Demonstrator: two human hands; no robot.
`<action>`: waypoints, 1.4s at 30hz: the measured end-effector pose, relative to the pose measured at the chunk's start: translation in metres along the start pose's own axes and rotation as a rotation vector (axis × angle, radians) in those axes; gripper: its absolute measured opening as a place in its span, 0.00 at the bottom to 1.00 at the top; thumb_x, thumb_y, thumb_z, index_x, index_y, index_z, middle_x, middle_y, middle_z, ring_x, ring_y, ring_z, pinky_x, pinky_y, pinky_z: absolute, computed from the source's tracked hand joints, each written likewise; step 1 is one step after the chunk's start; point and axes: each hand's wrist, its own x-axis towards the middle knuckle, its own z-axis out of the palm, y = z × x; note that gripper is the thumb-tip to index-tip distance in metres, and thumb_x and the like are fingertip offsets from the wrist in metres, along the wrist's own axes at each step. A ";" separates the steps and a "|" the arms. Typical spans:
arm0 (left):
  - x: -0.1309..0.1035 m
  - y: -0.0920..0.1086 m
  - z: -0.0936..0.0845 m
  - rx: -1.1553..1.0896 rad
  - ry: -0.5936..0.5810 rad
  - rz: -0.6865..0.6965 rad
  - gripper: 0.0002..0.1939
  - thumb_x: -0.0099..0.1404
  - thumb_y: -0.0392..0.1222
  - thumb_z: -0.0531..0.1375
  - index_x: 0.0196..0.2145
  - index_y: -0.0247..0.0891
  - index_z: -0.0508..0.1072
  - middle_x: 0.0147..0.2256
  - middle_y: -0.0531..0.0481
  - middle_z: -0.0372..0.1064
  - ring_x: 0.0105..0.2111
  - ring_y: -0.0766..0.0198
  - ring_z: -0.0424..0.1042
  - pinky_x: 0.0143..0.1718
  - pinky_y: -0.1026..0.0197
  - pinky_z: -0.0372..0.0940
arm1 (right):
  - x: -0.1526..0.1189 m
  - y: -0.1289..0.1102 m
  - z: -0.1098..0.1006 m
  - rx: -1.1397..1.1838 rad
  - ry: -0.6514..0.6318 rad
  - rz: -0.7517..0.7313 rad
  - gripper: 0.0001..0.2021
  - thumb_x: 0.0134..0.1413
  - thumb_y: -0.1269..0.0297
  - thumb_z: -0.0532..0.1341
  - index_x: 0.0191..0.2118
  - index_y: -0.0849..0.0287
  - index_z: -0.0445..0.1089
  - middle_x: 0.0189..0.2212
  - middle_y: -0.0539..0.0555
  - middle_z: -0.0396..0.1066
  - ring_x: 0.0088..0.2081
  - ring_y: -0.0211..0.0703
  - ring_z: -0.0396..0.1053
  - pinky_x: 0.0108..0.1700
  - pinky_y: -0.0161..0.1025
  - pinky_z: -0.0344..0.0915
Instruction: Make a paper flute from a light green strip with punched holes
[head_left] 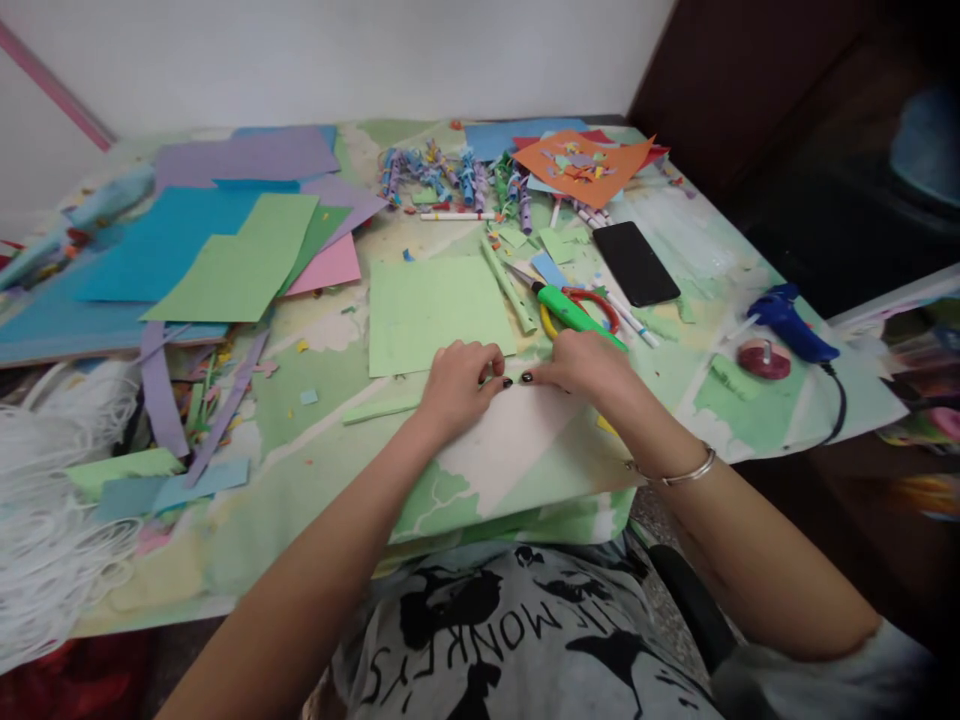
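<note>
My left hand (463,385) rests at the near edge of a light green paper sheet (435,305), its fingers curled together. Close to its right, my right hand (589,368) is closed too, thumb tip near the left thumb. What lies between the fingers is too small to make out. A narrow green paper strip (380,409) runs out from under my left hand. Beyond my right hand lie a green-handled pointed tool (574,310) and red and yellow scissors (611,312). A rolled green paper tube (508,285) lies beside the sheet.
Colored sheets (240,260) and white cord (64,500) lie at the left. Curled paper pieces (465,180) and an orange sheet (592,165) with scraps are at the back. A black phone (636,262) and a blue glue gun (796,322) lie at the right.
</note>
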 end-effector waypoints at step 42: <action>-0.038 -0.007 -0.025 0.092 0.026 -0.119 0.08 0.58 0.42 0.61 0.29 0.37 0.65 0.29 0.47 0.64 0.35 0.55 0.60 0.37 0.56 0.55 | -0.017 -0.002 0.006 0.240 0.059 -0.176 0.08 0.40 0.70 0.65 0.30 0.59 0.67 0.34 0.55 0.65 0.34 0.42 0.63 0.31 0.35 0.52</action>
